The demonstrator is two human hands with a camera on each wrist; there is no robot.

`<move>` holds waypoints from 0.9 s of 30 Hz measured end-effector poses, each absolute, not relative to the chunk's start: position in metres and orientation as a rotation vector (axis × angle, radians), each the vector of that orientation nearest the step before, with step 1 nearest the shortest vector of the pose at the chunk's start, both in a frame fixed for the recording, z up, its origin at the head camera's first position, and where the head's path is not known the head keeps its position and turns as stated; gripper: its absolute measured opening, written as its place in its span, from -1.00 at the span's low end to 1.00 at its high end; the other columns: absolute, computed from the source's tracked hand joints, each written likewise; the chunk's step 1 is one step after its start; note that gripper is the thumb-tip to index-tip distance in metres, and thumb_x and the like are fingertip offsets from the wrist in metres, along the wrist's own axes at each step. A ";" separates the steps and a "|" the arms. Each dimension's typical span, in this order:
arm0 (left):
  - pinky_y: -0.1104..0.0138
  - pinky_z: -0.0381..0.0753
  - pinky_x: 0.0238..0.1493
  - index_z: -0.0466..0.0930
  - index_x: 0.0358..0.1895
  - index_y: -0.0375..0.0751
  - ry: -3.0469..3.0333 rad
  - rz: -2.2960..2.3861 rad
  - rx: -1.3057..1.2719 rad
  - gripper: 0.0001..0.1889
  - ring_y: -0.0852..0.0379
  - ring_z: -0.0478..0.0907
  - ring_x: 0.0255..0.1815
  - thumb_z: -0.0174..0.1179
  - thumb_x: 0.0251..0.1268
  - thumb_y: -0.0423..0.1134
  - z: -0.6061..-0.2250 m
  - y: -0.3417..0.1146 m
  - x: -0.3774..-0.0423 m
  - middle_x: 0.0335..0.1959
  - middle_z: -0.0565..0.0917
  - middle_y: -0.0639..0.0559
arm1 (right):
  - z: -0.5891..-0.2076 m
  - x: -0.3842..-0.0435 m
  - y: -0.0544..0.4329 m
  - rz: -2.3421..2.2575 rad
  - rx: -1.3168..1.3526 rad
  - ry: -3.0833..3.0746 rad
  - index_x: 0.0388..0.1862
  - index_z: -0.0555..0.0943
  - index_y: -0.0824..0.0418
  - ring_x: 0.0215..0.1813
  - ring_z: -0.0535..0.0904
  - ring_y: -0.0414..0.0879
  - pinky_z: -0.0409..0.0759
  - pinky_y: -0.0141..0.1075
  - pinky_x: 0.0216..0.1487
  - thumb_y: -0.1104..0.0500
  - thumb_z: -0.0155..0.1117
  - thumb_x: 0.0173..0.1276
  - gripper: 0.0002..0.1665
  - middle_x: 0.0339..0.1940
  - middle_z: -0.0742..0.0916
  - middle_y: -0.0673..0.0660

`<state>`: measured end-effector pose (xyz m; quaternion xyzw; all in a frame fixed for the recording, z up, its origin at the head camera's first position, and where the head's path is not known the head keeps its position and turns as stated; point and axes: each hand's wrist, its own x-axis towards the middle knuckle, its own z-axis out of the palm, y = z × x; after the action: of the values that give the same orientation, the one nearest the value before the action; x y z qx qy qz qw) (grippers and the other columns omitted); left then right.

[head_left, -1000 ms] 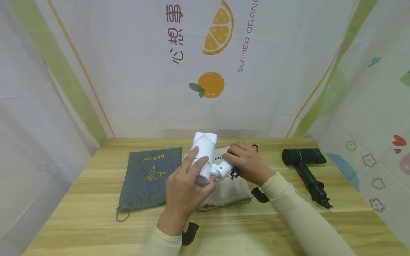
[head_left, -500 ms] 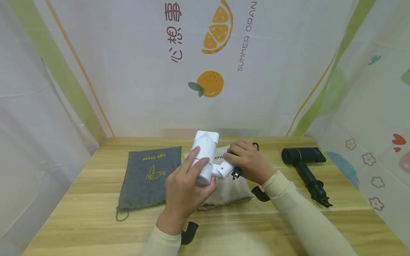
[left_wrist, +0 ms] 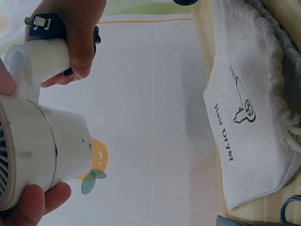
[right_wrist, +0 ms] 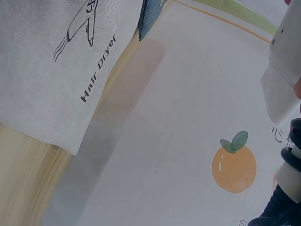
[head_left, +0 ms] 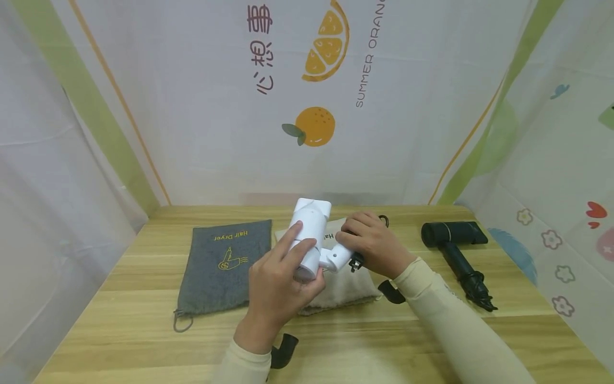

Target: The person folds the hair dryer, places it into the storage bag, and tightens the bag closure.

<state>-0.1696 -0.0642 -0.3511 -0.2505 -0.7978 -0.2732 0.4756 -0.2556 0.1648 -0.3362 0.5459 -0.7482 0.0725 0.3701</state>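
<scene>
- A white plastic hair dryer [head_left: 310, 221] with a round body is up in the air. From the head view, it is in front of part of a cream cloth bag [head_left: 342, 293].
- The left hand [head_left: 275, 285] grips the round body, with two fingers lying along the top.
- The right hand [head_left: 371, 240] grips the short white handle [head_left: 333, 258], which sticks out from the side of the body.
- A small black plug [head_left: 356, 261] with metal pins pokes out just under the right hand. In the right wrist view, a dark cord [right_wrist: 277, 207] bunches up by the handle.
- The cream bag lies on a light wooden table [head_left: 144, 346]. It has black "Hair Dryer" words and a little picture.
- A flat grey cloth bag [head_left: 206, 272] with yellow print lies to the left of it.
- A black hair dryer [head_left: 453, 234] lies over on the right, its cord bundled at the handle's end.
- One bent black tube [head_left: 285, 351] is near the left wrist, and another bent black tube [head_left: 391, 292] is near the right sleeve [head_left: 446, 309].
</scene>
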 end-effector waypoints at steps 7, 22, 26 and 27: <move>0.21 0.60 -0.59 0.70 -0.12 -0.13 -1.919 -0.667 -0.610 -0.57 -0.04 0.69 -0.47 0.39 -0.21 -0.13 -0.351 -0.063 -0.169 0.09 0.67 -0.15 | -0.334 -0.255 0.164 0.202 1.420 -1.910 -0.23 0.57 0.17 -0.13 0.57 0.07 0.52 -0.06 -0.02 0.34 0.49 0.10 -0.69 -0.28 0.65 0.09; 0.24 0.58 -0.61 0.71 -0.12 -0.14 -1.902 -0.681 -0.656 -0.56 -0.01 0.66 -0.52 0.39 -0.22 -0.14 -0.351 -0.065 -0.171 0.09 0.68 -0.15 | -0.333 -0.254 0.164 0.186 1.441 -1.897 -0.26 0.55 0.16 -0.15 0.57 0.06 0.52 -0.06 -0.02 0.38 0.46 0.09 -0.69 -0.30 0.64 0.08; 0.25 0.57 -0.63 0.71 -0.13 -0.13 -1.896 -0.686 -0.667 -0.57 0.01 0.64 -0.55 0.39 -0.22 -0.14 -0.351 -0.065 -0.171 0.09 0.68 -0.14 | -0.332 -0.254 0.164 0.189 1.447 -1.890 -0.26 0.55 0.16 -0.15 0.57 0.06 0.51 -0.06 -0.02 0.39 0.44 0.10 -0.70 -0.30 0.64 0.08; 0.26 0.56 -0.63 0.71 -0.13 -0.13 -1.894 -0.687 -0.669 -0.57 0.01 0.64 -0.55 0.39 -0.22 -0.14 -0.351 -0.065 -0.171 0.09 0.68 -0.14 | -0.332 -0.254 0.164 0.191 1.447 -1.886 -0.26 0.55 0.16 -0.16 0.57 0.06 0.51 -0.06 -0.03 0.39 0.44 0.10 -0.70 -0.31 0.64 0.09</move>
<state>-0.1710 -0.0654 -0.3508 -0.2751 -0.7790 -0.2827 0.4875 -0.2544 0.1642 -0.3323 0.5640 -0.7348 0.0745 0.3694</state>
